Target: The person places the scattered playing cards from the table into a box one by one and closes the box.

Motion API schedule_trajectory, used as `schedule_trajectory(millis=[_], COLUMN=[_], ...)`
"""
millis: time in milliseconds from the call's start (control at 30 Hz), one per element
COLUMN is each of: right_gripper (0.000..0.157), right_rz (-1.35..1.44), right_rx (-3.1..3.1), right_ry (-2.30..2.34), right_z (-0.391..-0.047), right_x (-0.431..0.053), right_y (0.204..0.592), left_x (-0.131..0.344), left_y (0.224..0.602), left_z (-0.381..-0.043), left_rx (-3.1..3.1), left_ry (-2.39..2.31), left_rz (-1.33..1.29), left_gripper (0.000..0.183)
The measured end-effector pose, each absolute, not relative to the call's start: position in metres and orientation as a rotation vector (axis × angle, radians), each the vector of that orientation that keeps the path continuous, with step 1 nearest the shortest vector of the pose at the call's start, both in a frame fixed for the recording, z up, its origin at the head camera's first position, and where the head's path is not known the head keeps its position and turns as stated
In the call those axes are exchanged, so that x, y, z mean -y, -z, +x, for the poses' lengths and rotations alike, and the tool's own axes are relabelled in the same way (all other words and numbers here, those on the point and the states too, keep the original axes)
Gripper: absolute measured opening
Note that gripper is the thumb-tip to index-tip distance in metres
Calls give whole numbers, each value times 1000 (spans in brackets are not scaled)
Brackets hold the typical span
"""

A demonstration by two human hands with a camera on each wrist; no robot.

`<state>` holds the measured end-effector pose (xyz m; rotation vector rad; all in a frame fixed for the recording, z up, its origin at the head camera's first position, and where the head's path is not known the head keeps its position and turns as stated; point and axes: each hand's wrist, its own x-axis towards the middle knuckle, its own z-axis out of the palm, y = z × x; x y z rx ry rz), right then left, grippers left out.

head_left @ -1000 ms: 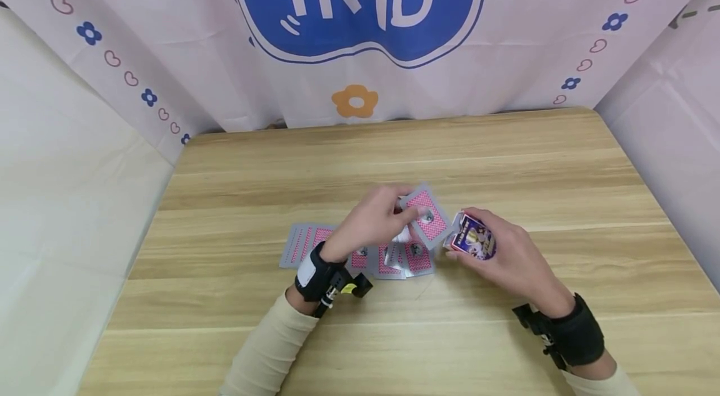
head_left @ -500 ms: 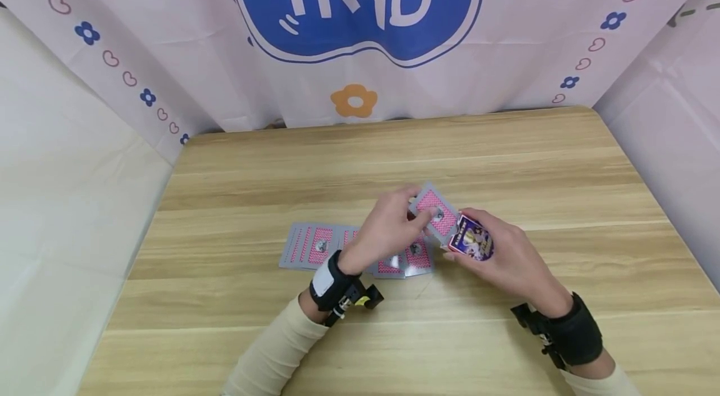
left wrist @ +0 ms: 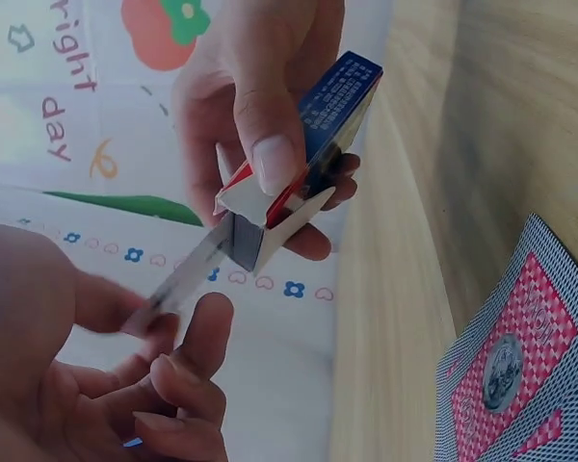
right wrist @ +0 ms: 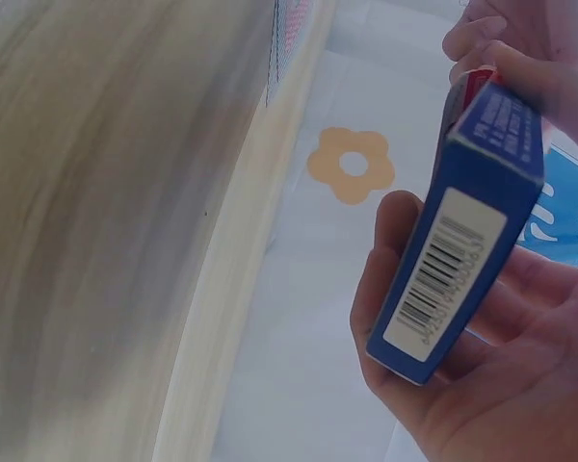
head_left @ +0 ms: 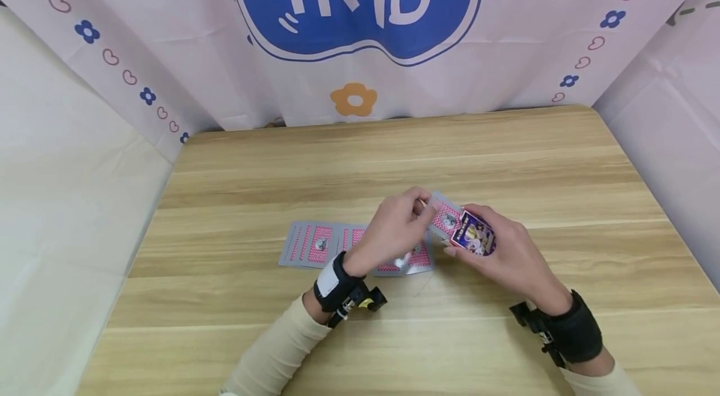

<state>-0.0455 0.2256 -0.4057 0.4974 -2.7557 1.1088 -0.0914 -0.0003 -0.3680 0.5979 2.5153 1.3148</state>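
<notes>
My right hand (head_left: 509,249) grips a small blue card box (head_left: 474,235), its open end turned toward my left hand. A barcode label (right wrist: 445,274) shows on the box in the right wrist view. My left hand (head_left: 396,227) pinches playing cards (head_left: 447,218) with pink-patterned backs between thumb and fingers. Their far end is partly inside the box mouth. Through the opening in the left wrist view, a stack of cards (left wrist: 246,241) fills part of the box, beside the raised white flaps (left wrist: 299,223).
A row of overlapping playing cards (head_left: 319,245) lies face down on the wooden table (head_left: 253,183), partly hidden under my left hand and forearm. Behind the table hangs a white cloth (head_left: 253,90) with a blue emblem and an orange flower.
My left hand has moved right with its cards, from beside the box to its mouth, and their end has slid in. My right hand and the box have barely moved.
</notes>
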Motion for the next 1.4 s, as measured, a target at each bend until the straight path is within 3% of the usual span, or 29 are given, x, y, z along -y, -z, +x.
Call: schedule_trajectory(millis=[233, 800, 1267, 1400], right_gripper=[72, 73, 72, 74], right_rz=[518, 543, 587, 560], right_rx=[2776, 2768, 2757, 2768], right_ry=[-1148, -1109, -1107, -1096], right_z=[-44, -43, -43, -43], right_x=[-225, -225, -225, -225], right_y=[406, 405, 406, 405], left_x=[-4, 0, -1, 5], left_y=[373, 379, 385, 386], left_z=[-90, -98, -100, -105], left_rx=[-2448, -2211, -2203, -2318], left_ry=[-1249, -1392, -1329, -1189], left_rz=[704, 485, 521, 572], left_gripper=[20, 7, 21, 34])
